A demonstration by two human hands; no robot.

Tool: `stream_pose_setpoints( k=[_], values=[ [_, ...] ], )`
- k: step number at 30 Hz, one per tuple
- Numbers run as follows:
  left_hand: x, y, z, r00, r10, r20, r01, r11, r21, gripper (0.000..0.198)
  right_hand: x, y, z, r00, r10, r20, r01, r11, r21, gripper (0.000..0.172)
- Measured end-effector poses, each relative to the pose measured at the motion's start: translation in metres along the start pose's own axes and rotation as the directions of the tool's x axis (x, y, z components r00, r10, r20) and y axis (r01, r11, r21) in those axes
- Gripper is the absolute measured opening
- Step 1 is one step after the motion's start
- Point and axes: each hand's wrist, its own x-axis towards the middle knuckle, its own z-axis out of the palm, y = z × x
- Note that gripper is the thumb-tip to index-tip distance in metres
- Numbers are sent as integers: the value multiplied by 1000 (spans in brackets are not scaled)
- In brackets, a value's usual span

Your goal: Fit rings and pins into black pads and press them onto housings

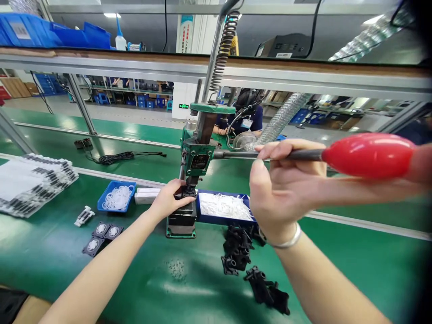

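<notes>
A green hand-lever press stands upright on the bench in front of me. My left hand reaches to its base, with fingers and thumb closed around a small black plastic part directly below the ram. Much of that part is hidden by the fingers and the ram. My right hand is closed on the press lever, a metal rod that sticks out nearly level to the right. The lever's red knob lies beyond the hand, close to the camera.
Loose black plastic parts lie right of the press. Behind it sit a tray of white pieces and a blue tray of white rings. Small fans and stacked white sheets are left. A person sits opposite.
</notes>
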Motion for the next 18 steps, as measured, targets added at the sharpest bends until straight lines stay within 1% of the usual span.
stream_pose_setpoints(
  k=[1, 2, 4, 5, 6, 8, 9, 10, 12, 14, 15, 16, 17, 18],
  values=[
    [0, 0, 0, 1000, 1, 3, -1, 1000, 4, 40, 1, 1, 1, 998, -47, -52, 47, 999, 0, 43],
    [0, 0, -1, 1000, 2, 7, -2, 1000, 7, 40, 3, 2, 1, 996, -74, -55, 73, 997, -13, 41],
    [-1, 1, -1, 1000, 6, 14, -6, 1000, 13, 39, 6, 1, 4, 996, -81, -33, 79, 996, -44, 35],
    [-1, 2, -2, 1000, 9, 18, -9, 1000, 16, 39, 5, 0, 6, 995, -81, -56, 78, 995, -57, 36],
    [-1, 3, -2, 1000, 13, 20, -13, 1000, 17, 38, 3, -1, 9, 990, -98, -101, 91, 994, -68, 40],
    [-1, 4, -4, 1000, 22, 21, -22, 1000, 14, 37, 1, -2, 15, 961, -173, -216, 157, 984, -87, 58],
    [-1, 5, -5, 999, 26, 20, -27, 1000, 10, 36, 3, -2, 17, 948, -208, -242, 188, 977, -102, 67],
    [0, 5, -5, 999, 31, 18, -31, 999, 5, 35, 6, -1, 16, 946, -230, -227, 207, 971, -118, 71],
    [0, 9, -6, 999, 37, 7, -37, 999, 1, 34, 17, 2, 10, 965, -220, -146, 203, 972, -121, 72],
    [-4, 16, -7, 999, 31, -24, -31, 999, 15, 32, 22, 4, -3, 994, -112, -12, 111, 990, -88, 72],
    [-9, 21, -6, 999, 23, -41, -22, 999, 29, 32, 18, 4, -9, 997, -37, 68, 42, 997, -69, 73],
    [-17, 27, -5, 998, 19, -60, -16, 999, 51, 32, 8, 5, -14, 987, 43, 157, -34, 998, -60, 76],
    [-26, 34, -2, 996, 27, -80, -21, 996, 81, 33, -7, 5, -18, 960, 124, 251, -111, 992, -65, 80],
    [-36, 41, 2, 994, 50, -96, -38, 992, 117, 33, -27, 5, -19, 913, 204, 353, -186, 979, -84, 85]
  ],
)
